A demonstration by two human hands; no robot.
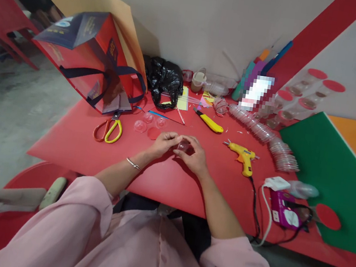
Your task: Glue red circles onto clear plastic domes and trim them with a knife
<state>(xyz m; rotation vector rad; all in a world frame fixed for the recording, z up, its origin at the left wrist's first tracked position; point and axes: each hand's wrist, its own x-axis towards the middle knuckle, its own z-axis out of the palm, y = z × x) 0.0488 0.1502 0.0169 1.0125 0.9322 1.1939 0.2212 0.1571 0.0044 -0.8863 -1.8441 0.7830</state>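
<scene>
Between my two hands is a small clear plastic cup (182, 146), held just above the red table. My left hand (165, 144) pinches its upper left side. The fingers of my right hand (195, 154) curl round the right side and bottom edge. Part of the cup is hidden by the fingers. Just left of my hands lie a flat red disc (153, 133) and several clear plastic cups (147, 117). Scissors (108, 130) with one red and one yellow handle rest further left. A yellow glue gun (244, 157) lies to the right, and a yellow box cutter (211, 122) beyond my hands.
A large red and blue paper bag (92, 59) stands at the back left beside a black plastic bag (165, 81). Nested clear cups (264, 134) curve along the right. Cords run past a purple box (288, 211) near a green board (333, 182).
</scene>
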